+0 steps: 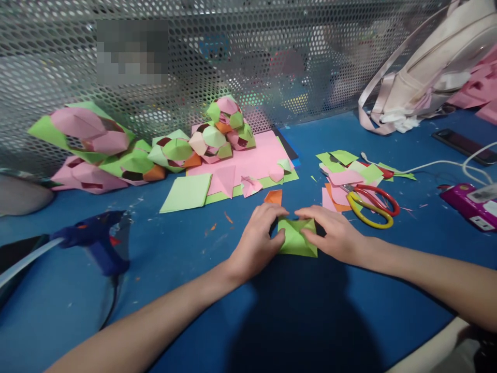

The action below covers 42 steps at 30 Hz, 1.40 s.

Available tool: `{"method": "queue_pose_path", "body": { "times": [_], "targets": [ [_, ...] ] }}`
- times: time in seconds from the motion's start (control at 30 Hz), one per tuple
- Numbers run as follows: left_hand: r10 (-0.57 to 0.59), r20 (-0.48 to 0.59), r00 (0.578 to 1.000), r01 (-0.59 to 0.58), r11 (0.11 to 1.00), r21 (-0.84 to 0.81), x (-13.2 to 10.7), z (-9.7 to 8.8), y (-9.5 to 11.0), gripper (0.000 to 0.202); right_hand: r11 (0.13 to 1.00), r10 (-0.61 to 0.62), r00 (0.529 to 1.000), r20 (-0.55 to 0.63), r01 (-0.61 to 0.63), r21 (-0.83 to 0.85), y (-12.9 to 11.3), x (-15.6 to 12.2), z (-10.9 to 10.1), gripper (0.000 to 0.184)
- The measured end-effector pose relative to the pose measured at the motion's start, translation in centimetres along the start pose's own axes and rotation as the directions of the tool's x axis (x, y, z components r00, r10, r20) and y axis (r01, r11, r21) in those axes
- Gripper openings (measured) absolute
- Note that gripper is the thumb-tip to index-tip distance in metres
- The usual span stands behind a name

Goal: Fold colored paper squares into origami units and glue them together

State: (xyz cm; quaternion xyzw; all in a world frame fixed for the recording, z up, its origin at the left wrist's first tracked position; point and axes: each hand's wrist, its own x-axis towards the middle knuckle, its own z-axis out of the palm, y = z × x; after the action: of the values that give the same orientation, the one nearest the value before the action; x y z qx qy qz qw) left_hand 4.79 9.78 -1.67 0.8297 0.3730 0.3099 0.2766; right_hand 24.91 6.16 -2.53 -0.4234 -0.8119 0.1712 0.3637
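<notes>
A green sheet of paper [298,239], partly folded, lies on the blue table between my hands. My left hand [259,235] grips its left edge, thumb on top and fingers curled along the far side. On the opposite edge, my right hand [333,231] pinches the paper the same way. The paper's far edge bends up in the middle, and some of the fold is hidden by the fingers. Just beyond my left fingertips sits a small orange folded paper [274,197].
Scissors [373,206] with red and yellow handles rest on paper scraps at right. A blue glue gun [97,241] stands at left. Folded paper balls [212,140] line the perforated metal panel [264,62]. A purple power strip [468,204], phone [464,145] and bag [435,67] lie far right.
</notes>
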Motion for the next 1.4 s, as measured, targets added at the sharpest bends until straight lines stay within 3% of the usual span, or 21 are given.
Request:
{"method": "queue_pose_path", "body": {
  "times": [0.17, 0.33, 0.57, 0.8, 1.2, 1.4],
  "targets": [
    [0.167, 0.084, 0.982, -0.178, 0.975, 0.137, -0.2, 0.2, -0.4, 0.039, 0.999, 0.028, 1.000, 0.003, -0.028, 0.044, -0.2, -0.1, 0.5, 0.038],
    [0.158, 0.117, 0.981, -0.181, 0.956, 0.229, -0.3, 0.1, -0.6, 0.032, 0.998, 0.005, 1.000, 0.026, -0.007, 0.066, -0.4, -0.2, 0.7, 0.038],
    [0.082, 0.150, 0.985, -0.123, 0.949, 0.291, -0.5, 0.1, -0.5, 0.012, 0.998, 0.069, 0.998, 0.003, -0.069, -0.007, 0.2, -0.7, 1.5, 0.051],
    [0.188, 0.231, 0.955, -0.250, 0.927, 0.279, -1.2, 0.0, -0.7, 0.017, 0.960, -0.138, 0.978, 0.154, 0.170, -0.222, 0.1, -0.5, 0.7, 0.036],
    [0.329, 0.352, 0.876, -0.431, 0.862, 0.266, -1.1, -0.6, -0.7, 0.019, 0.890, -0.197, 0.947, 0.253, 0.281, -0.359, 0.2, -0.4, 0.9, 0.027],
    [0.408, 0.351, 0.843, -0.518, 0.790, 0.329, -0.9, -0.6, -1.0, 0.023, 0.784, -0.255, 0.915, 0.313, 0.385, -0.487, -0.5, 0.1, 0.5, 0.020]
  ]
}}
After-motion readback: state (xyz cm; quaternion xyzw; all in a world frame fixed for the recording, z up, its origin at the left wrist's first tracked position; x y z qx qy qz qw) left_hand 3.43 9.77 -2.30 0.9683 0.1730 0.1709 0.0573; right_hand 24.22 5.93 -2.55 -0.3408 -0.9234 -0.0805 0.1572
